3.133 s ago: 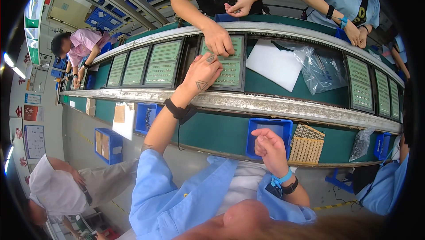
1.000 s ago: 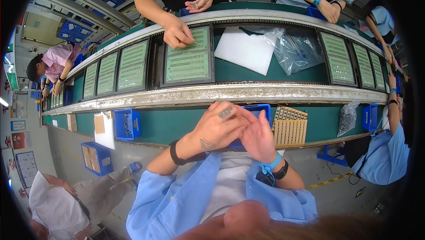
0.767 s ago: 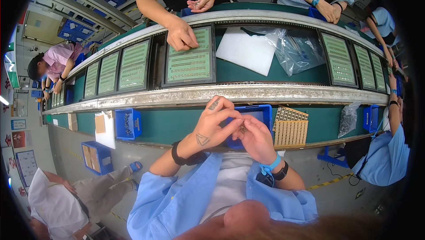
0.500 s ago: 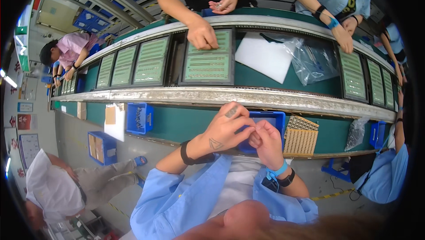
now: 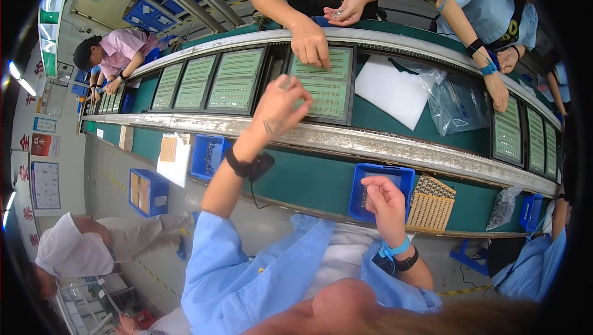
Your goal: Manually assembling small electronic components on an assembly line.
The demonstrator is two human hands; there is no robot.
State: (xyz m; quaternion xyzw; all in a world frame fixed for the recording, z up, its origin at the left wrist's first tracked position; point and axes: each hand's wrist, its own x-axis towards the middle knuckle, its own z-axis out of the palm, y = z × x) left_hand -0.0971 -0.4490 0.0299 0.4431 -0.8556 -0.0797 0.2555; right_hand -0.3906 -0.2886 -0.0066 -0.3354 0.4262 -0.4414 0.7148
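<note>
My left hand (image 5: pixel 279 108) is raised over the near metal rail (image 5: pixel 247 126), fingertips beside the lower part of a green circuit board panel (image 5: pixel 328 99) in a dark frame. Its fingers are curled in a pinch; anything between them is too small to make out. Above the blue bin (image 5: pixel 401 171) at the table's near edge is my right hand (image 5: pixel 386 205), with fingers bent inward and closed. Whatever it holds is hidden. On the same panel's upper part, a co-worker's hand (image 5: pixel 311 45) works from across the line, while that person's other palm (image 5: pixel 346 12) holds small metal parts.
Further framed boards (image 5: pixel 235 79) line the conveyor to the left. A white foam sheet (image 5: pixel 389 91) and a clear plastic bag (image 5: pixel 457 106) lie right of the panel. Beside my bin is a tan perforated tray (image 5: pixel 432 205). Another blue bin (image 5: pixel 209 156) stands to the left.
My hands were together above the blue bin, fingertips meeting. My left hand has moved away up and left to the board panel; my right stays over the bin. The whole view has shifted slightly.
</note>
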